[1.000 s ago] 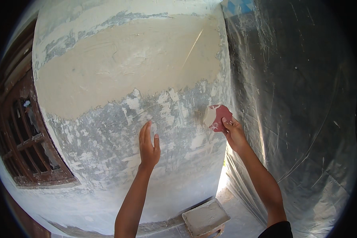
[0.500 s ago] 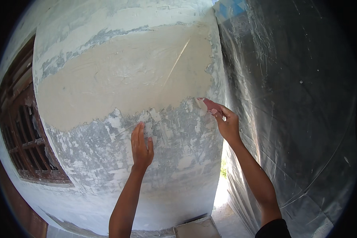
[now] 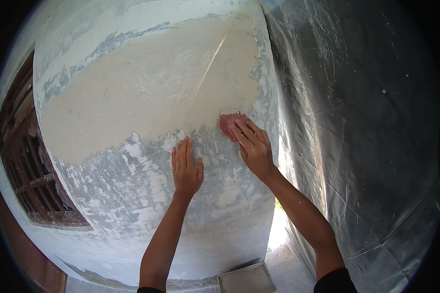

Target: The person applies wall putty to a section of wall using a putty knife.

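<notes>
In my right hand [image 3: 257,152] is a flat red putty scraper [image 3: 226,127], gripped with the fingers laid over its face. Its ragged, putty-smeared edge lies against the wall at the lower border of a beige putty coat [image 3: 132,93]. Lower and to the left, my left hand [image 3: 187,170] is open, fingers stretched upward, holding nothing. It is at the patchy grey and white wall [image 3: 117,195], just under the putty border; whether the palm touches the wall, I cannot tell.
A brown wooden barred window [image 3: 36,161] is set in the wall at the left. Dark, shiny plastic sheeting [image 3: 371,151] hangs along the right, past the wall's corner. On the floor below stands a shallow rectangular tray [image 3: 247,281] with a greyish surface.
My right hand has moved left with the scraper, which has turned from edge-on to face-on against the wall. My left hand has shifted slightly right and up.
</notes>
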`<state>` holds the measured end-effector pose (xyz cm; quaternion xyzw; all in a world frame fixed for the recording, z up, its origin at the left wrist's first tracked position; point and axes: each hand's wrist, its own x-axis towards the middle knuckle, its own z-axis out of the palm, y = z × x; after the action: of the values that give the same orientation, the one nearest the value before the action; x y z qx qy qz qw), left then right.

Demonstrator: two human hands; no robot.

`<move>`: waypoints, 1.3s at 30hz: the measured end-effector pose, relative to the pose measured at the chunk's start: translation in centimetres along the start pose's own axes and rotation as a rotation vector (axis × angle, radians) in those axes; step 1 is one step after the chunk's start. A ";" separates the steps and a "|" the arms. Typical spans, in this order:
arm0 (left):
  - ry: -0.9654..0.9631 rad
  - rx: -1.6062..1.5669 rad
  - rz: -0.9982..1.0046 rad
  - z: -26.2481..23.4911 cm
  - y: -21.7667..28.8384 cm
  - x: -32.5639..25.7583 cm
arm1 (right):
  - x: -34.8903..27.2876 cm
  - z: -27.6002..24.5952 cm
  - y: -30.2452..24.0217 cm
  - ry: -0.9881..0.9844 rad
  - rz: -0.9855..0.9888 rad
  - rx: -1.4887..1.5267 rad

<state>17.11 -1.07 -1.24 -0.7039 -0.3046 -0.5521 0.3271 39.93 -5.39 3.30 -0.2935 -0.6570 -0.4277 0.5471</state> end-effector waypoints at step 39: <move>-0.014 -0.010 0.071 0.5 -1.2 -0.5 | -6.8 0.8 -2.5 -0.549 -0.108 -0.385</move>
<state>16.31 0.01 -1.68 -0.7197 -0.2789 -0.5367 0.3410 38.94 -5.27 -3.91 -0.4602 -0.7016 -0.4775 0.2609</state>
